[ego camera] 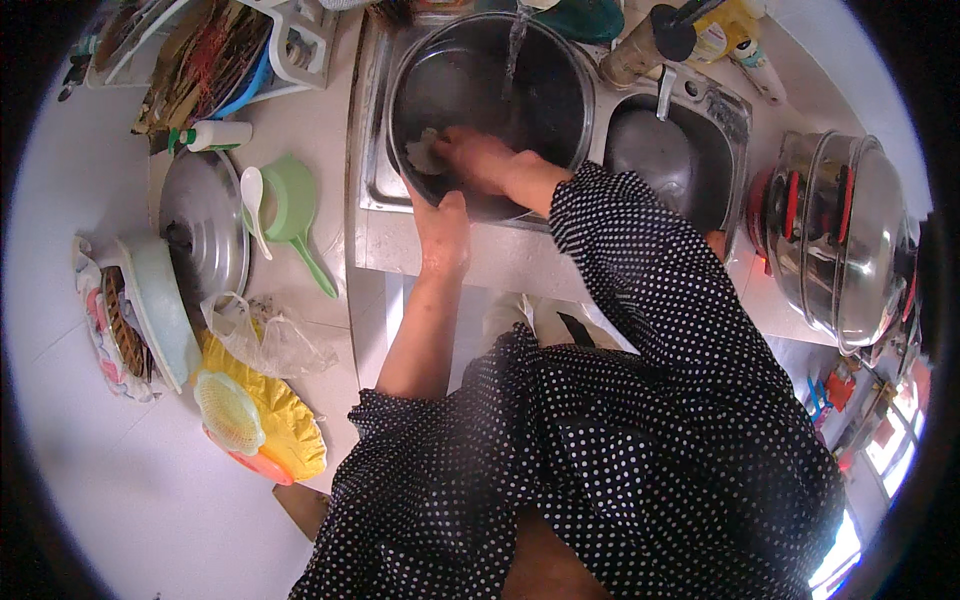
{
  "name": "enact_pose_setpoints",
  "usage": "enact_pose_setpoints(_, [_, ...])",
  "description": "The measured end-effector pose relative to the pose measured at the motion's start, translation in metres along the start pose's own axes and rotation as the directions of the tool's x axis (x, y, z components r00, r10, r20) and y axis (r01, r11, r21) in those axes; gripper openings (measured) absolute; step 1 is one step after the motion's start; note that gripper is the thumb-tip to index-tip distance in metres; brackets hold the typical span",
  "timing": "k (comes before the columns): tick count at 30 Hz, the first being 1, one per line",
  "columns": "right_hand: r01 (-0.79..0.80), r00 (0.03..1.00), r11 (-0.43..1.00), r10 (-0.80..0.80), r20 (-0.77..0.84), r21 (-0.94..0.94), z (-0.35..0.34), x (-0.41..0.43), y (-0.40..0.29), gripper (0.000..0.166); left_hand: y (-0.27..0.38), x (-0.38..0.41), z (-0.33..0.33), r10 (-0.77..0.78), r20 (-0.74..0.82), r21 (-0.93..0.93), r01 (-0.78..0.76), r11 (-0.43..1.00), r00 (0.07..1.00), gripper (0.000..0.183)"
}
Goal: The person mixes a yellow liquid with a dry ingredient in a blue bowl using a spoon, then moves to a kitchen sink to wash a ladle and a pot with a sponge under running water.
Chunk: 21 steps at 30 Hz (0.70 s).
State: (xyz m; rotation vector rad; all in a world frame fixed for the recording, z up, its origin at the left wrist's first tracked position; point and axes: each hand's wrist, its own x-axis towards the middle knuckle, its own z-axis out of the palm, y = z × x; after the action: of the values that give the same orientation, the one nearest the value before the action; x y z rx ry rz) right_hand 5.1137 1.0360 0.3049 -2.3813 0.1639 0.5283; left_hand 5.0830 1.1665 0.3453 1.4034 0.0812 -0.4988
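Observation:
A large dark metal pan [540, 97] with a pale rim sits in the left sink basin, and water [516, 45] runs into it from above. My left hand [441, 225] grips the pan's near-left rim, thumb outside and fingers mostly hidden behind the wall. Inside the pan, my right hand [480, 159] presses a greyish cloth or scrubbing pad [426, 152] against the left inner side. The pan's bottom looks wet and dark.
Right of the pan is a smaller sink basin [652, 150]; beyond it stand steel pots [862, 240]. On the left counter lie a metal lid [206, 225], a green dipper [289, 199], a white spoon [253, 196], a pump bottle [221, 136] and a plastic bag [270, 345].

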Motion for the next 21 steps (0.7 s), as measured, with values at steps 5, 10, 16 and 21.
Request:
enact_pose_setpoints(5, [0.132, 0.977, 0.989, -0.120, 0.176, -0.062, -0.042, -0.040, -0.032, 0.037, 0.010, -0.005, 0.000, -0.008, 0.051, 0.070, 0.005, 0.998, 0.999, 0.072])
enact_pose_setpoints(10, [0.528, 0.849, 0.826, -0.523, 0.080, -0.196, -0.035, -0.043, 0.002, 0.037, 0.021, -0.009, 0.000, -0.051, 0.009, 0.120, 0.050, 0.992, 0.999, 0.055])
enact_pose_setpoints(16, [0.532, 0.762, 0.667, -0.646, -0.049, -0.522, -0.011, 0.000, 0.035, 0.042, 0.040, -0.001, 0.002, -0.106, 0.048, 0.047, 0.104, 0.993, 0.993, 0.064])
enact_pose_setpoints(21, [0.358, 0.876, 0.845, -0.451, -0.170, -0.397, -0.042, -0.007, 0.010, 0.052, 0.062, 0.001, 0.004, -0.170, 0.041, 0.055, 0.168, 0.984, 0.985, 0.065])
